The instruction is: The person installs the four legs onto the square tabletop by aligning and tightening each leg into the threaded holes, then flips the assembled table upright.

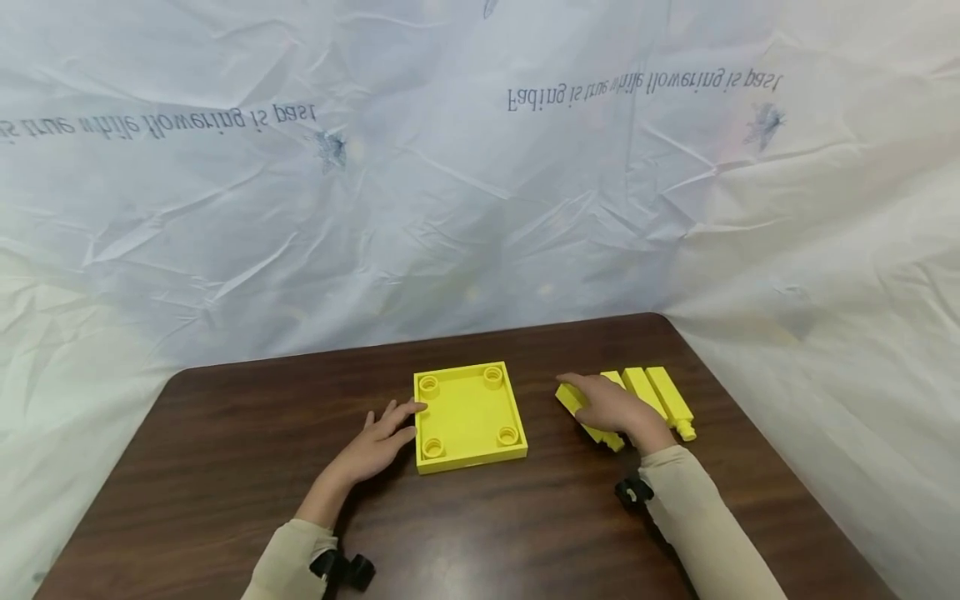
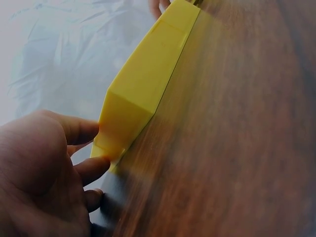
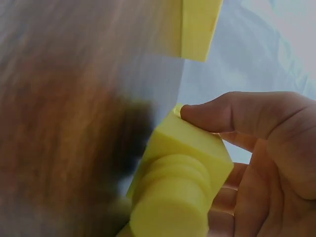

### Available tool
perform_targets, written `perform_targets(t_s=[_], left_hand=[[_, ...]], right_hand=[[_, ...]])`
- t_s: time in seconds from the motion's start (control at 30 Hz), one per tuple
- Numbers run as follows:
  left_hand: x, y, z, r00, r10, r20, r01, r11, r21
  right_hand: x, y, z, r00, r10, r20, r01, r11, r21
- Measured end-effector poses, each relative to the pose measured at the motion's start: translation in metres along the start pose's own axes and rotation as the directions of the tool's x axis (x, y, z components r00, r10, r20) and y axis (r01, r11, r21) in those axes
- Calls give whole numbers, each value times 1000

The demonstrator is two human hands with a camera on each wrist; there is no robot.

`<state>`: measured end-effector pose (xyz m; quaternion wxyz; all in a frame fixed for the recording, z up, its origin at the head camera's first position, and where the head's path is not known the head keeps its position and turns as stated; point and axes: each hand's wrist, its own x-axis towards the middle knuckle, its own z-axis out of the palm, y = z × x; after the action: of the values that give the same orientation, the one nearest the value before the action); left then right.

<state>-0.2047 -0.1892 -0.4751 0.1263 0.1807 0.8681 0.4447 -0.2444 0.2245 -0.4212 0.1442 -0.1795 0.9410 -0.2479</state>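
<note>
White sheet (image 1: 420, 225) txt (image 1: 645, 84) "Fading is true while flowering is past"; L hand (image 1: 367, 452) relaxed touching tray (image 1: 471, 412), R hand (image 1: 617, 407) gripping peg (image 3: 180, 173).

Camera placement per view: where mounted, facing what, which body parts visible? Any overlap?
Head: worn on the head, facing forward and down at the table, yellow tray and yellow pegs; left hand, right hand and sleeves show.
Left wrist: facing the tray's outer side; left hand touches it, some right-hand fingers at the top.
Right wrist: facing the threaded end of a peg; right hand grips it.
Shared: head and left wrist both show left hand touching tray.
</note>
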Motion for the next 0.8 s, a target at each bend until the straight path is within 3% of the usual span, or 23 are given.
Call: perform_targets(t_s=[0.37,0.8], left_hand=[[-1,-2,4,1000,-21,-15,21,1000,5],[0,0,3,1000,-9,-15,9,1000,3]], right_hand=[[-6,-23,-16,986,-164,-15,164,986,41],[4,-54,-35,955,-295,-25,294,955,-24]])
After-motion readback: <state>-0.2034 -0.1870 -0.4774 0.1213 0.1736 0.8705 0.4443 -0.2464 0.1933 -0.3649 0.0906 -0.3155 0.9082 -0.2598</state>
